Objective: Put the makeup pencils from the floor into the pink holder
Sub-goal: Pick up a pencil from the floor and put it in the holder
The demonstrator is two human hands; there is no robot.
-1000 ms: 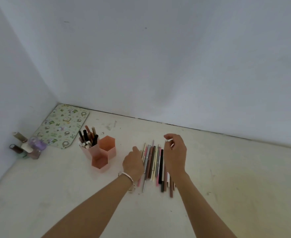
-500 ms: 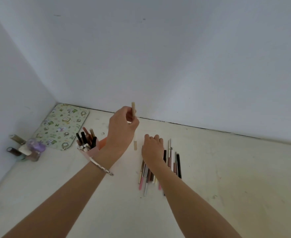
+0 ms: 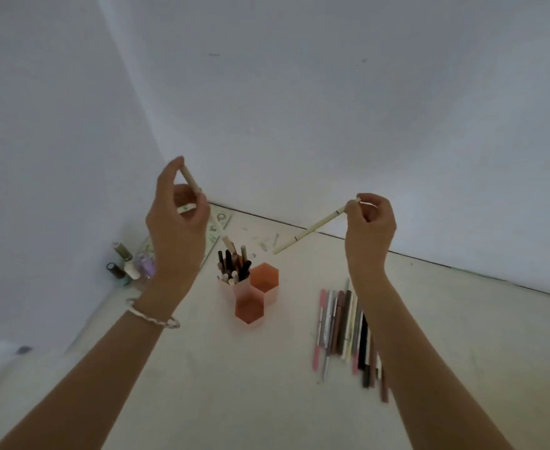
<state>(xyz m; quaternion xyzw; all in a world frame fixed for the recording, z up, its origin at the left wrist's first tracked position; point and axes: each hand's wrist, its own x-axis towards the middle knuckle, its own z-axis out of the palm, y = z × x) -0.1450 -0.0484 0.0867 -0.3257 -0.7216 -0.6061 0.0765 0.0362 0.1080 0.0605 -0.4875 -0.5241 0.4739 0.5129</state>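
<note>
The pink holder [image 3: 255, 298] stands on the floor as three joined hexagonal cups; its left cup holds several pencils. My left hand [image 3: 176, 228] is raised above and left of it, gripping a beige pencil [image 3: 191, 178] whose lower end points down at the filled cup. My right hand [image 3: 369, 228] is raised to the right, pinching the top of a second cream pencil [image 3: 311, 228] that slants down to the left. A row of several makeup pencils [image 3: 345, 329] lies on the floor right of the holder, partly hidden by my right forearm.
A few small bottles [image 3: 127, 266] stand in the left corner by the wall. A patterned green mat [image 3: 216, 232] lies behind the holder, mostly hidden by my left hand. White walls close the left and back sides.
My right hand has lifted off the floor row holding a cream pencil. My left hand has carried its beige pencil over the holder's filled cup. The camera view has tilted up.
</note>
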